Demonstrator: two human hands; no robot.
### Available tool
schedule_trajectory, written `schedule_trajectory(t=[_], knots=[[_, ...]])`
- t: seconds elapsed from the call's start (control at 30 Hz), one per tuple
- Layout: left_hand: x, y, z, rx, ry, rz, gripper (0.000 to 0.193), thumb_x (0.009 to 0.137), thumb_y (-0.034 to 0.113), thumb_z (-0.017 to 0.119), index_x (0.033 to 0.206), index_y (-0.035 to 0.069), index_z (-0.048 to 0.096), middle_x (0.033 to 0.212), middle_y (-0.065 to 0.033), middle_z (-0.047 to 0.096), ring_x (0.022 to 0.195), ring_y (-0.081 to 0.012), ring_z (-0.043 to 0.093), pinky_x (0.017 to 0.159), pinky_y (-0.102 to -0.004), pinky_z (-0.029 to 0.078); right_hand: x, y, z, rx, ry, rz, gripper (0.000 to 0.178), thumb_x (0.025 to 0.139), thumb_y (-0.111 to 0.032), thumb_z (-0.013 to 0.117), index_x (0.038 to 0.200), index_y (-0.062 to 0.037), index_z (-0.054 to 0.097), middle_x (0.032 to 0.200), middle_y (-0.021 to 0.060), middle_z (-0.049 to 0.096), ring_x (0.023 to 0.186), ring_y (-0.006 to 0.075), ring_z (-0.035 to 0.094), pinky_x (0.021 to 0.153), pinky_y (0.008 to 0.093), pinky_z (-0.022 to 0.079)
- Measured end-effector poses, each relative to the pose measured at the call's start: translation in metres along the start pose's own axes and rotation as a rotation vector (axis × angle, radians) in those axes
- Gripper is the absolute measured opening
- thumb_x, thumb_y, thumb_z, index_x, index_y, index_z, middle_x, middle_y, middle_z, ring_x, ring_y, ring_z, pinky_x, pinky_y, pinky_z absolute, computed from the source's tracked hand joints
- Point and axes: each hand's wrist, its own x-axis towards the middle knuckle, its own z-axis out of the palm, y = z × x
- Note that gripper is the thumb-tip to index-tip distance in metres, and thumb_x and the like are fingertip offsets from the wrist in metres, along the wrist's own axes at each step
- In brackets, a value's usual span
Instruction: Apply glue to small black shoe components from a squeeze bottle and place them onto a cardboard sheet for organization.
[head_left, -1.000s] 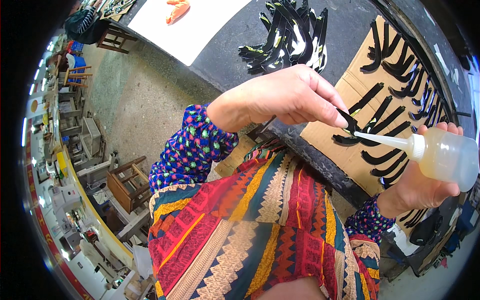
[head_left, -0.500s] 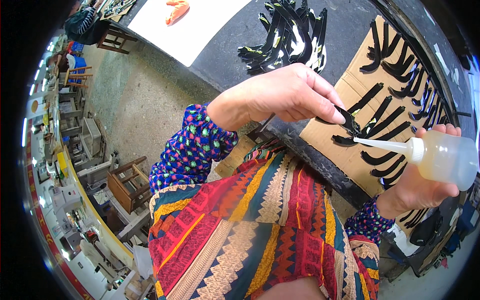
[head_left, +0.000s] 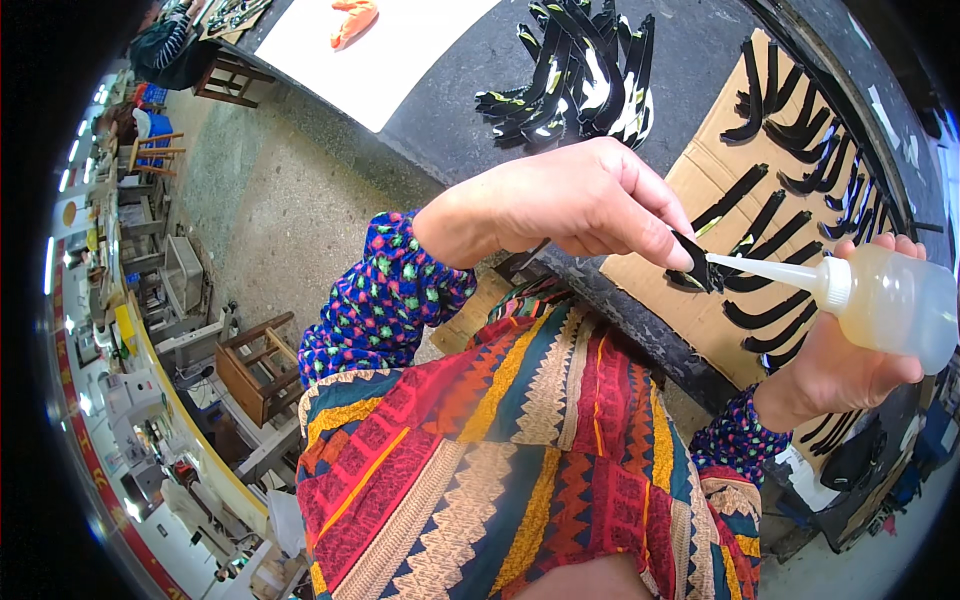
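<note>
My left hand [head_left: 590,205] pinches a small black strip [head_left: 700,268] between thumb and fingers, over the near edge of a cardboard sheet. In my right hand [head_left: 840,370] is a translucent squeeze bottle [head_left: 900,308] with pale yellowish liquid, tipped on its side. Its long white nozzle [head_left: 765,269] points left, and the tip is at the strip; whether it touches I cannot tell. Curved black strips [head_left: 765,312] lie in rows on the cardboard [head_left: 715,150] beneath and beyond my hands.
A heap of black strips with white and yellow-green patches [head_left: 580,75] lies on the dark tabletop [head_left: 430,120]. Left of it are a white sheet [head_left: 370,85] and an orange object [head_left: 353,22]. A wooden stool [head_left: 255,368] stands on the floor at left.
The pinched strip has turned and dropped slightly with my left fingers. The bottle has shifted a little, and its nozzle tip sits slightly higher against the strip.
</note>
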Motion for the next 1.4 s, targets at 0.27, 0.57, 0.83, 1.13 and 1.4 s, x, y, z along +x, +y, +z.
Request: schedule_trajectory(t=[0.27,0.57,0.83,1.13,1.4], knots=[[0.000,0.000,0.000,-0.023,-0.002,-0.001,0.016,0.075,0.011,0.065,0.090,0.004,0.065,0.057,0.0085,0.046,0.042,0.0019,0.028,0.037,-0.0165,0.016,0.001,0.001,0.002,-0.132,0.039,0.003,0.097,0.057,-0.055,0.071,0.126,0.0001,0.030,0.122,0.0150,0.041,0.114,0.0308,0.041,0.091,0.0504,0.038],[0.001,-0.001,-0.002,-0.038,-0.005,-0.008,0.015,0.076,0.010,0.064,0.089,0.002,0.064,0.055,0.0083,0.044,0.042,0.0012,0.027,0.037,-0.0170,0.015,-0.002,0.000,-0.007,0.031,-0.008,0.028,0.095,0.057,-0.041,0.077,0.125,0.0037,0.028,0.121,0.0151,0.039,0.115,0.0300,0.039,0.097,0.0501,0.030],[0.003,-0.002,-0.004,-0.041,-0.006,0.007,0.015,0.077,0.009,0.063,0.089,0.002,0.063,0.056,0.0082,0.043,0.041,0.0012,0.026,0.037,-0.0175,0.015,-0.005,-0.002,-0.008,0.028,0.001,0.052,0.095,0.057,-0.042,0.077,0.126,0.0025,0.028,0.121,0.0156,0.038,0.115,0.0300,0.040,0.096,0.0493,0.032],[0.006,-0.003,-0.005,-0.059,-0.003,0.002,0.015,0.077,0.010,0.063,0.089,0.002,0.063,0.053,0.0089,0.039,0.041,0.0012,0.025,0.037,-0.0177,0.014,-0.008,0.001,-0.009,-0.102,0.053,0.039,0.096,0.058,-0.054,0.071,0.125,0.0012,0.031,0.120,0.0142,0.042,0.112,0.0296,0.042,0.088,0.0470,0.041],[0.011,0.001,-0.007,-0.068,0.016,-0.013,0.015,0.077,0.011,0.063,0.090,0.003,0.063,0.052,0.0093,0.037,0.041,0.0015,0.025,0.037,-0.0176,0.014,-0.013,0.001,-0.023,0.048,0.036,0.077,0.093,0.060,-0.044,0.074,0.126,0.0026,0.029,0.121,0.0138,0.041,0.114,0.0279,0.041,0.095,0.0478,0.032]])
